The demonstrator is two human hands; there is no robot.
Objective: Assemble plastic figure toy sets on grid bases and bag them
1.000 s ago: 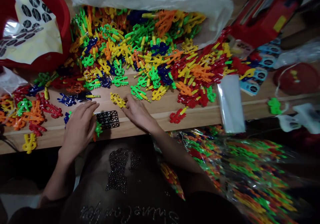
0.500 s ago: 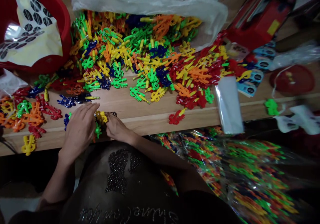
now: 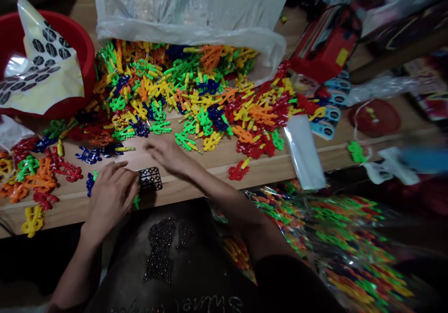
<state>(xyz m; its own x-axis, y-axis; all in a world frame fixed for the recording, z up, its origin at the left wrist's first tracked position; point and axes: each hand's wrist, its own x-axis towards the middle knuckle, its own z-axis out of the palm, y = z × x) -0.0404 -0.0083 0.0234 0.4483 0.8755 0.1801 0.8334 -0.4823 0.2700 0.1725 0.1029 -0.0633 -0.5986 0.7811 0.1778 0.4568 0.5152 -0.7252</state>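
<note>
My left hand (image 3: 114, 196) is at the table's front edge, its fingers curled over the left end of a black frame with rows of holes (image 3: 151, 178). The palm hides that end of the frame. A bit of a green plastic figure (image 3: 136, 202) shows below the fingers, and a blue piece (image 3: 90, 184) lies at the hand's left side. Just behind the frame, my right hand (image 3: 168, 153) is above the tabletop, slightly blurred, its fingers stretched left towards the pile of small plastic figures (image 3: 164, 89). Nothing shows in those fingers.
A white plastic sack (image 3: 192, 28) lies open behind the pile. The red tub (image 3: 86, 52) stands back left. More figures (image 3: 45, 173) lie at left. A clear packet (image 3: 304, 152) and a red machine (image 3: 325, 47) are at right. Filled bags (image 3: 350, 238) are below the table.
My right hand has moved away from my left hand, up and back towards the pile. The yellow figure between the hands is out of sight, and the black frame is uncovered. The view has shifted.
</note>
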